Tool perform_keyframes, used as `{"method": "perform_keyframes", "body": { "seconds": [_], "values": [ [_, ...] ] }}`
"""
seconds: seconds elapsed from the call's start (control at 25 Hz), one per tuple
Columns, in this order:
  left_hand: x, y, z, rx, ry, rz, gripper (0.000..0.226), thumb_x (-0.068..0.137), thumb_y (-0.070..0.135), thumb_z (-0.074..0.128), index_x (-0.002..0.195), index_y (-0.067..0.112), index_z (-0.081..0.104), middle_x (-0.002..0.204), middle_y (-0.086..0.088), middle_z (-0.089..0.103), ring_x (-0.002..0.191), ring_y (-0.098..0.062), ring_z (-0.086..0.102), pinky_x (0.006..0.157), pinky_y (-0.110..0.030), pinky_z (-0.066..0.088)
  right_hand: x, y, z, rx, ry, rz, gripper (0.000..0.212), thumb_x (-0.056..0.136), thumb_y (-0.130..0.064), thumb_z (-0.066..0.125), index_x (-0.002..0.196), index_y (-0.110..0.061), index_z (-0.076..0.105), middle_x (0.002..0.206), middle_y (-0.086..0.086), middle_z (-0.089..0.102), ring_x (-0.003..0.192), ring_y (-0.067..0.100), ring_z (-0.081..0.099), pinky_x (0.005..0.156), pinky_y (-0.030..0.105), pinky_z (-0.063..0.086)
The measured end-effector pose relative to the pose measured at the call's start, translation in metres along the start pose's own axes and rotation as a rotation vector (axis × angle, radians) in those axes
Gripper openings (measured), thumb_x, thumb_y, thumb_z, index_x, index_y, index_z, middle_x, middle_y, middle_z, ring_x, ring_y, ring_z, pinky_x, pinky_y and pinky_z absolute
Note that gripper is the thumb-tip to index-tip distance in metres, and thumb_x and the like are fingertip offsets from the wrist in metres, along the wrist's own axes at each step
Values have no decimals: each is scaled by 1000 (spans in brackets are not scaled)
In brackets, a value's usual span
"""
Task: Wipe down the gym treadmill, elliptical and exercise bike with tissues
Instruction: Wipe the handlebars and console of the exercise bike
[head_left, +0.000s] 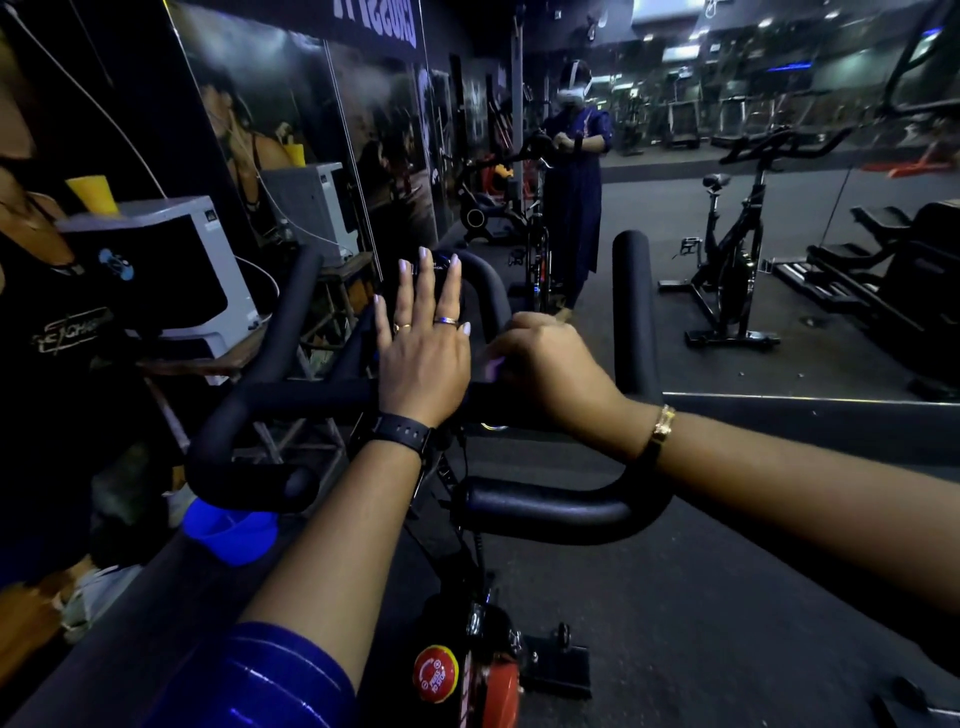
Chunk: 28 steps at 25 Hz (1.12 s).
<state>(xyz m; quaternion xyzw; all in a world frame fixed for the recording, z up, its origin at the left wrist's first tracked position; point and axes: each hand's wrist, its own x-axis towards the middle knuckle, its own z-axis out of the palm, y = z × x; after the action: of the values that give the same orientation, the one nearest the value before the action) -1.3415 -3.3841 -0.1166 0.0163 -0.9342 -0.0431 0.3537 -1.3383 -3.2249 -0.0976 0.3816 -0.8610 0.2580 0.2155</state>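
**Q:** Where is the exercise bike (467, 623), and what are the hands doing?

**A:** The bike is directly under the viewer, seen from above. Its black padded handlebar (561, 512) fills the middle. The left hand (423, 358) lies flat, fingers straight and slightly spread, against a small dark console (440, 257) at the centre of the bar. The right hand (545, 364) sits just beside it on the centre bar, with its fingers curled. A pale scrap of tissue (491, 366) shows at its knuckles, between the two hands.

**Q:** What edges are close to the hands?

**A:** An upright padded horn (634, 312) rises just right of the right hand. A matching horn (291, 312) slants up left of the left hand. Nearer the viewer than both wrists, the bar curls back in two rounded grips. Below the left forearm, a red round knob (435, 673) sits on the frame.

**Q:** How much open room is around them?

**A:** Right of the right hand, and below it, there is open dark floor (701, 597). Beyond the fingertips a wall mirror (779, 208) begins, with its lower edge just past the right horn. Left of the left hand it is tight: a white machine (171, 270) stands on a wooden counter (208, 358) near the left horn.
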Motion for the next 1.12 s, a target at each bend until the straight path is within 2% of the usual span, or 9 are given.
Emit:
{"method": "perform_keyframes", "body": {
  "seconds": [0.12,0.24,0.36,0.48,0.68,0.8,0.92,1.0,1.12],
  "values": [
    [1,-1,0,-15,10,-1,70,101,31,42,156,24,0,164,-6,-7,151,-23,-8,119,-48,-3,-14,-7,2,-49,-96,-144,12,73,-8,72,84,-12,74,83,8,60,81,29,59,70,35,48],
    [-1,2,0,-25,17,5,69,101,30,41,156,24,0,164,-6,-7,151,-23,-8,119,-47,-5,-40,14,-19,-88,-151,-155,17,78,-7,74,93,-14,75,88,6,64,84,26,61,73,33,52],
    [-2,2,1,-17,15,3,69,101,29,40,155,25,-3,164,-6,-10,150,-22,-11,118,-45,-8,-63,47,-48,-100,-136,9,24,74,-6,80,94,-18,77,87,5,65,86,27,66,72,30,52],
    [-1,0,2,-21,27,5,69,101,28,42,156,24,0,164,-6,-7,151,-23,-9,118,-46,-6,-67,51,-53,-176,-95,194,20,79,-15,76,99,-19,77,88,1,60,92,27,62,72,24,40],
    [-3,-1,1,-35,31,10,70,101,27,42,156,25,-2,163,-5,-10,149,-19,-13,118,-45,-6,-62,24,-23,-204,-97,-132,32,72,5,68,100,-12,73,95,7,63,82,28,58,75,25,38],
    [-3,-1,2,-39,40,24,71,100,27,44,155,25,-1,163,-5,-9,146,-15,-16,118,-46,-5,-69,55,-45,-178,-128,-176,22,83,-13,64,102,-12,73,99,7,63,86,24,57,80,25,39],
    [-2,-2,3,-40,54,27,71,99,26,45,156,24,3,164,-6,-5,149,-19,-10,119,-48,-2,-64,96,-63,-360,-108,-251,31,91,-26,48,99,-14,75,92,5,61,81,19,48,72,26,38],
    [-1,-3,2,-40,50,32,71,100,26,45,156,23,3,164,-7,-5,150,-21,-8,119,-49,-1,-51,113,-68,-421,-65,-212,31,91,-21,46,96,-12,75,89,7,60,76,24,48,69,30,40],
    [-4,-1,0,-48,43,26,70,100,25,44,156,24,1,163,-6,-8,149,-20,-11,119,-48,-2,-52,110,-57,-427,47,-80,18,87,-12,63,100,-6,75,89,10,60,76,31,55,69,35,49]
  ]
}}
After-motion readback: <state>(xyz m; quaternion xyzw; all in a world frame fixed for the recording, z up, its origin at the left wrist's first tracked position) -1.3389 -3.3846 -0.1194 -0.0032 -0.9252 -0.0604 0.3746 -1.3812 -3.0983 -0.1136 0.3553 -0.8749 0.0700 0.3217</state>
